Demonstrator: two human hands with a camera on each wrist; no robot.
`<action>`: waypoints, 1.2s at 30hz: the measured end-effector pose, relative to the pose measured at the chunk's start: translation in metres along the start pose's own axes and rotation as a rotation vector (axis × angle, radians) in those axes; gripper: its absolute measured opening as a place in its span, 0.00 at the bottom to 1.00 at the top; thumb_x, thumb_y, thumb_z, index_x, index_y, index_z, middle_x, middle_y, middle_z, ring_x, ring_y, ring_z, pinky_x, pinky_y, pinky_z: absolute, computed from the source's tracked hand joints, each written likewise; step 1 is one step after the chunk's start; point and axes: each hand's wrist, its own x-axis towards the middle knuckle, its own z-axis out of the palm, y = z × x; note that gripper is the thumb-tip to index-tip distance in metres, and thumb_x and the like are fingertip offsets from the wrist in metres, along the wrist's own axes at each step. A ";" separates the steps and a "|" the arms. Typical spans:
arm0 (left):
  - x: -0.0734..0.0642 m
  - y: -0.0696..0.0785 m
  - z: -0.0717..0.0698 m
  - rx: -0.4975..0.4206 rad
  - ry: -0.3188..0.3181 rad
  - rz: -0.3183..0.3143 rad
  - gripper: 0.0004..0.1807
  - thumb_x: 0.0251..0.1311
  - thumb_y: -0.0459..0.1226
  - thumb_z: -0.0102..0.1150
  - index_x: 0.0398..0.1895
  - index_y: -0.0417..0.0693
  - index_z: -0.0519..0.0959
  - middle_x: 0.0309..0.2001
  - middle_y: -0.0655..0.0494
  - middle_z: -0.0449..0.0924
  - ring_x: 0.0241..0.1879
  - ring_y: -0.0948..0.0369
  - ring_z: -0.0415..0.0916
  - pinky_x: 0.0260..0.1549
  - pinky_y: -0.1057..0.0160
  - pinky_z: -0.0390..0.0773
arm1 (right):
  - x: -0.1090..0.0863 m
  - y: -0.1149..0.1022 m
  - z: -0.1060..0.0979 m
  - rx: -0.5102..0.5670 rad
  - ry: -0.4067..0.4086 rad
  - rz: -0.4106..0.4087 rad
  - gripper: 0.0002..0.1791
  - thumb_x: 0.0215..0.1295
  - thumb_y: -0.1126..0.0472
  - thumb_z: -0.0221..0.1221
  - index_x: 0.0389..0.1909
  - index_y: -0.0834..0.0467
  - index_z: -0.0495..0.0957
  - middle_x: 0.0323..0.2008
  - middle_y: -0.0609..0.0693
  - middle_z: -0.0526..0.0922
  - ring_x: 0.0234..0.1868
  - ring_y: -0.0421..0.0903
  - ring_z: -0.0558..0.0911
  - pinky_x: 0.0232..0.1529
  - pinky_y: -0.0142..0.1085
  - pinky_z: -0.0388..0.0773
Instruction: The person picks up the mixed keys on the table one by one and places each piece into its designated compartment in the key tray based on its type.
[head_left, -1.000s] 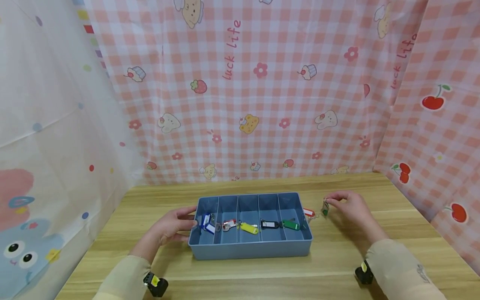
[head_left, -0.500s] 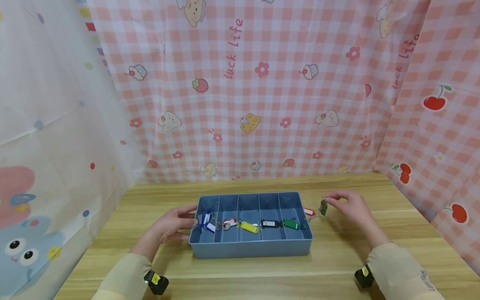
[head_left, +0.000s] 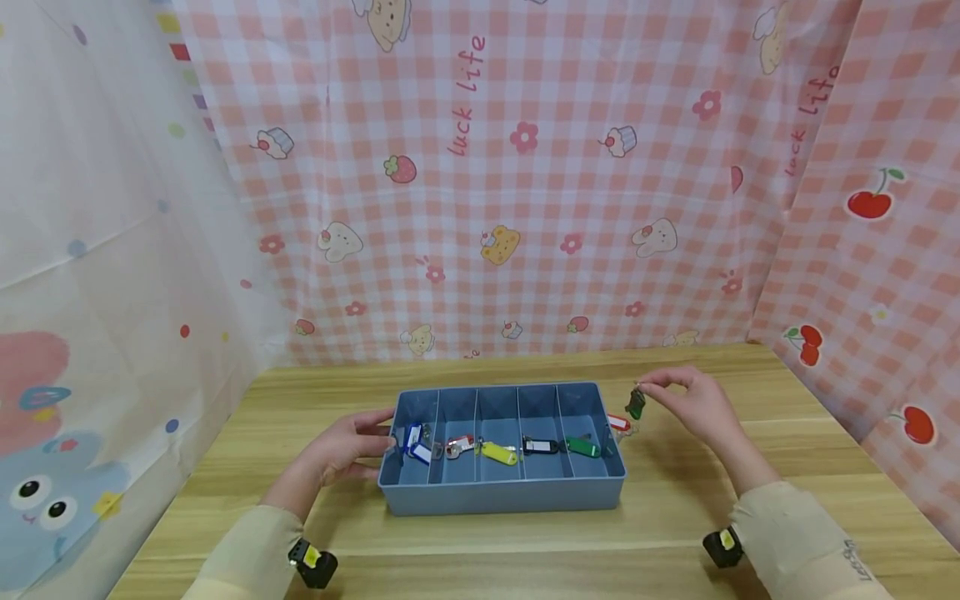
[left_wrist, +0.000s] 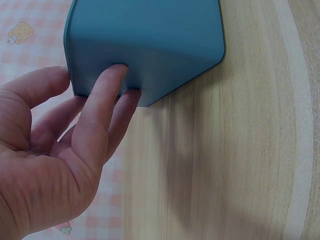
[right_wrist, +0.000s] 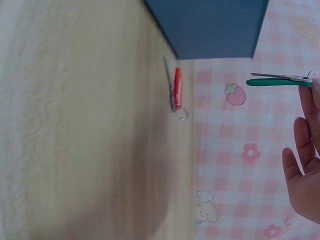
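My right hand [head_left: 693, 406] pinches the ring of a key with a green tag [head_left: 636, 406], which hangs right of the blue-grey divided tray [head_left: 502, 498]. The green tag and its key [right_wrist: 280, 80] point away from the fingertips in the right wrist view. My left hand [head_left: 352, 447] rests its fingers against the tray's left end wall [left_wrist: 150, 65]. Inside the tray lie keys with blue tags [head_left: 416, 446], a red tag [head_left: 461, 446], a yellow tag [head_left: 498, 453], a black tag [head_left: 540, 447] and a green tag [head_left: 582, 447], spread over its compartments.
Another key with a red tag [head_left: 618, 423] lies on the wooden table [head_left: 525, 550], close to the tray's right end. A pink checked cloth [head_left: 525, 192] hangs behind the table. More printed cloth stands at both sides.
My right hand has lifted the green-tagged key slightly and carried it left toward the tray. The left hand and the tray stay about where they were.
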 end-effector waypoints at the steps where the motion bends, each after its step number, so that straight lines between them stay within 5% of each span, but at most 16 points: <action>1: 0.000 0.000 0.000 0.000 0.000 0.001 0.34 0.66 0.27 0.55 0.75 0.38 0.59 0.67 0.27 0.63 0.51 0.46 0.77 0.41 0.47 0.83 | 0.000 -0.002 0.000 0.007 -0.002 -0.001 0.18 0.68 0.48 0.62 0.44 0.59 0.86 0.49 0.60 0.84 0.57 0.59 0.73 0.57 0.61 0.66; 18: -0.003 0.003 0.002 0.018 0.015 -0.010 0.34 0.65 0.27 0.57 0.74 0.38 0.60 0.67 0.28 0.63 0.50 0.47 0.78 0.41 0.47 0.83 | 0.001 -0.037 0.004 0.058 -0.009 -0.037 0.14 0.66 0.52 0.65 0.42 0.59 0.87 0.48 0.58 0.84 0.56 0.57 0.74 0.58 0.60 0.65; 36: -0.002 0.002 0.001 0.031 0.025 -0.011 0.34 0.65 0.27 0.58 0.74 0.39 0.61 0.65 0.28 0.65 0.50 0.47 0.78 0.40 0.47 0.83 | 0.003 -0.044 0.026 0.021 -0.071 -0.125 0.06 0.64 0.57 0.67 0.37 0.54 0.89 0.41 0.50 0.85 0.49 0.52 0.77 0.52 0.53 0.73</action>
